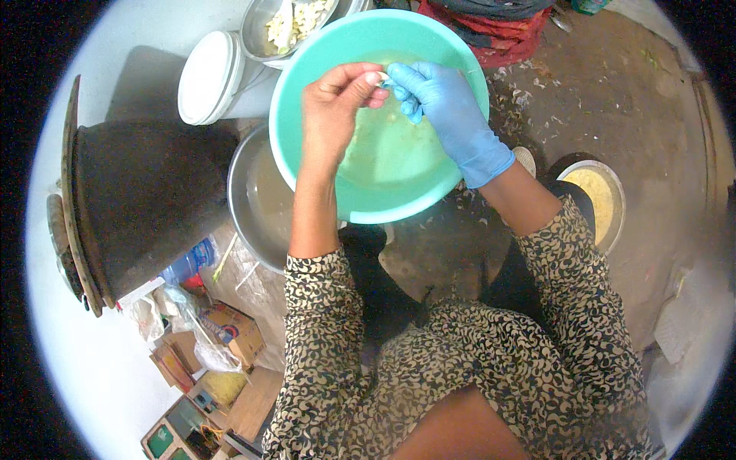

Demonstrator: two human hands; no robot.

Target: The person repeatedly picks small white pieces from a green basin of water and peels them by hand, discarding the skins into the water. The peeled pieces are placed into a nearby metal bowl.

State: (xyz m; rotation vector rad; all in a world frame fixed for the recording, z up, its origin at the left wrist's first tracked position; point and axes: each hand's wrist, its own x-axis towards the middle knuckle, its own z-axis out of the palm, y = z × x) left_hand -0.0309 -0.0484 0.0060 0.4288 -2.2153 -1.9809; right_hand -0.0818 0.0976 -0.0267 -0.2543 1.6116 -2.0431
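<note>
Above a large turquoise plastic basin (402,207) holding cloudy water, both my hands meet near its far half. A small pale piece, perhaps a garlic clove (382,77), is pinched between the thumb and fingers of my bare left hand (345,95). My right hand (440,109), in a blue disposable glove, has its thumb and index finger at the right side of that piece; whether it also grips the piece is hidden by the fingers. Beyond the basin at the upper left, a metal bowl (260,34) contains pale peeled pieces that look like garlic cloves.
A white lidded bucket (204,77) and a wide metal basin of murky liquid (261,198) stand left. At right is a metal bowl of yellow contents (601,201). Skins litter the floor (517,92). A large dark vat (149,201) and cardboard box (241,333) are further left.
</note>
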